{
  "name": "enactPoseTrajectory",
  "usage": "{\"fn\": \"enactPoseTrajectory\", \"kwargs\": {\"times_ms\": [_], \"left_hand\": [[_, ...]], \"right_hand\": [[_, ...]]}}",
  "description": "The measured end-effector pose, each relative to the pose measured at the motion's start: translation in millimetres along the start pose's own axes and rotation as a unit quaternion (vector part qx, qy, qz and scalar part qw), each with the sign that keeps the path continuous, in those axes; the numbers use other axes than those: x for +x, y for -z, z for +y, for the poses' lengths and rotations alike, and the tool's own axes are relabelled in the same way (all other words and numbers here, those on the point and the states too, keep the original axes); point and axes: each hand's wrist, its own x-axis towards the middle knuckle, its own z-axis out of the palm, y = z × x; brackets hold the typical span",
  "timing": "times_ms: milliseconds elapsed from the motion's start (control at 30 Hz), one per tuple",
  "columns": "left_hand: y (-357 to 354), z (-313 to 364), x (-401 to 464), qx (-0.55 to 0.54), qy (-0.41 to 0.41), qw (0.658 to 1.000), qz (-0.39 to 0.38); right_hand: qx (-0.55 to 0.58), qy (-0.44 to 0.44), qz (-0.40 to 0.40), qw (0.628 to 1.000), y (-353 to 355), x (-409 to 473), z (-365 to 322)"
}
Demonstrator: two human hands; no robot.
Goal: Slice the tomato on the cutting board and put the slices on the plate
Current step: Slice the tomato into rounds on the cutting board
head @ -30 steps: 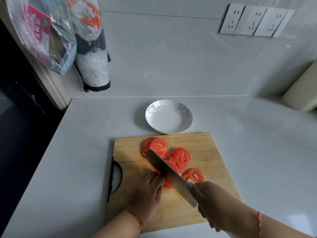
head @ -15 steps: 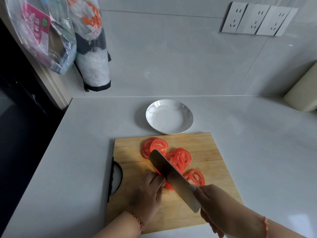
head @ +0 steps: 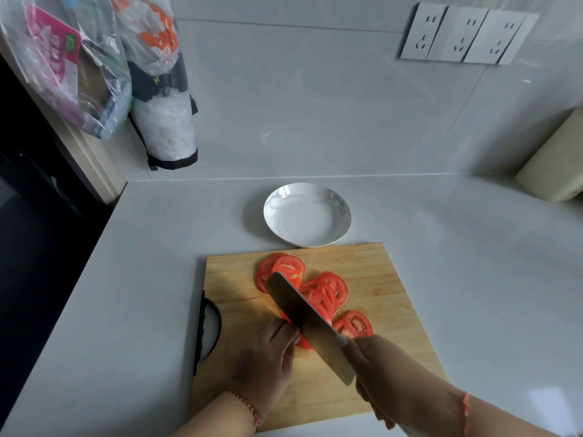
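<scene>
A wooden cutting board (head: 378, 279) lies on the grey counter. Several red tomato slices (head: 331, 288) lie fanned across it, one more slice (head: 355, 324) lying apart nearer me. My right hand (head: 388, 373) grips the handle of a broad knife (head: 310, 323), whose blade stands edge-down across the board. My left hand (head: 268, 357) presses the small remaining tomato piece (head: 304, 342) against the blade's left side; most of that piece is hidden. A white marbled plate (head: 307, 214) sits just beyond the board with nothing on it.
Plastic bags (head: 94, 67) hang at the upper left by the wall. A cream-coloured appliance (head: 555, 165) stands at the far right. Wall sockets (head: 463, 36) are mounted above. The counter's left edge drops off beside a dark gap. A black board handle (head: 209, 329) sticks out to the left.
The knife shifted slightly back and forth across the tomato piece. Both hands stay in nearly the same place.
</scene>
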Motion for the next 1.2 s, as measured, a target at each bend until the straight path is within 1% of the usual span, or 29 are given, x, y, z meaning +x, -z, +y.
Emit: {"fn": "enactPoseTrajectory", "kwargs": {"times_ms": [167,333,567,733,833,967,1200], "left_hand": [[3.1,2.5,0.7,0.019,0.004,1.000,-0.012],[-0.1,0.0,0.9,-0.017,0.024,1.000,0.010],[2.3,0.9,3.6,-0.035,0.052,0.998,0.009],[1.1,1.3,4.0,-0.060,0.048,0.997,0.000],[-1.8,4.2,4.9,-0.056,0.043,0.997,-0.005],[-5.2,8.9,7.8,-0.040,0.032,0.999,-0.009],[-11.3,11.3,19.0,-0.045,0.025,0.999,-0.013]], "right_hand": [[-0.008,0.042,0.018,0.999,-2.4,14.2,-12.1],[-0.012,0.000,0.012,1.000,-1.9,-3.2,5.9],[-0.014,0.044,0.022,0.999,-1.5,16.0,-7.5],[0.009,0.013,0.016,1.000,-1.6,1.5,11.3],[0.007,-0.002,0.026,1.000,-0.4,-4.9,16.4],[0.002,-0.001,0.037,0.999,0.4,-5.8,17.3],[0.068,-0.031,-0.011,0.997,13.2,-2.1,20.9]]}}
